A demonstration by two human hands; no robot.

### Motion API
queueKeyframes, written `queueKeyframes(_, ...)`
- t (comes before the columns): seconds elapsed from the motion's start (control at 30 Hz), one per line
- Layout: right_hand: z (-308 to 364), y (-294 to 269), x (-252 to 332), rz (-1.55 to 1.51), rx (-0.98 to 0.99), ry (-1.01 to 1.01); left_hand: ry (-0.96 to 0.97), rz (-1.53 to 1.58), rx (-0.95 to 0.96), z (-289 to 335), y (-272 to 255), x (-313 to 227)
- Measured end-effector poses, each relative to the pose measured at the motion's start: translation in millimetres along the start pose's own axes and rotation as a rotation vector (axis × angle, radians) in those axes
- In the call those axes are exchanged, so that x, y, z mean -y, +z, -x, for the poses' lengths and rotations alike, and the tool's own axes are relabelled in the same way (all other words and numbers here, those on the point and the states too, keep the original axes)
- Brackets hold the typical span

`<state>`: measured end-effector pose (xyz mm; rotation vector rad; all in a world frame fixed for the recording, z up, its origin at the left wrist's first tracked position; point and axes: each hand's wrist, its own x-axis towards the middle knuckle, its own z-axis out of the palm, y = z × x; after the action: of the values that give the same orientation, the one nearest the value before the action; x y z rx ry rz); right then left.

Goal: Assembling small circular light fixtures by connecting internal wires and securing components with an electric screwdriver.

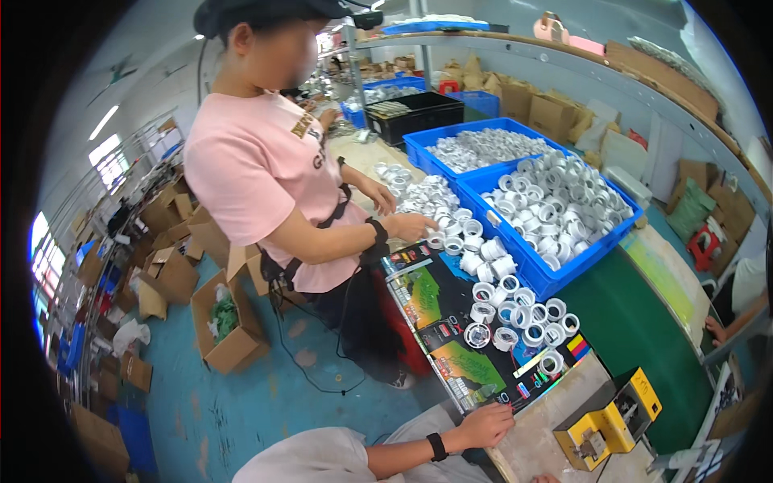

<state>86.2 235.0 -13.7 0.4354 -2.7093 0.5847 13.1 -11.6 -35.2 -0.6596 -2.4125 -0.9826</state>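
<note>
My left hand, with a black band at its wrist, rests at the near edge of the table. Its fingers are curled together beside the corner of a dark printed mat; whatever they may hold is too small to make out. Only a sliver of my right hand shows at the lower edge, its fingers hidden. To the right stands a yellow fixture with a metal piece in it. Several white ring-shaped plastic parts lie on the mat, beyond my left hand.
Two blue crates hold many white parts. At the left, a person in a pink shirt reaches into a heap of white rings. A green surface runs along the right. Open cardboard boxes stand on the blue floor.
</note>
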Motion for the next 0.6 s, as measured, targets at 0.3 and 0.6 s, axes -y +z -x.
queueKeyframes(0.3,3.7,10.2,4.5,0.133,-0.137,0.092,0.010,-0.005,0.082,0.6,-7.6,2.6)
queueKeyframes(0.6,7.2,9.0,-2.0,0.106,-0.158,0.092,0.030,-0.011,0.004,0.0,2.4,2.4)
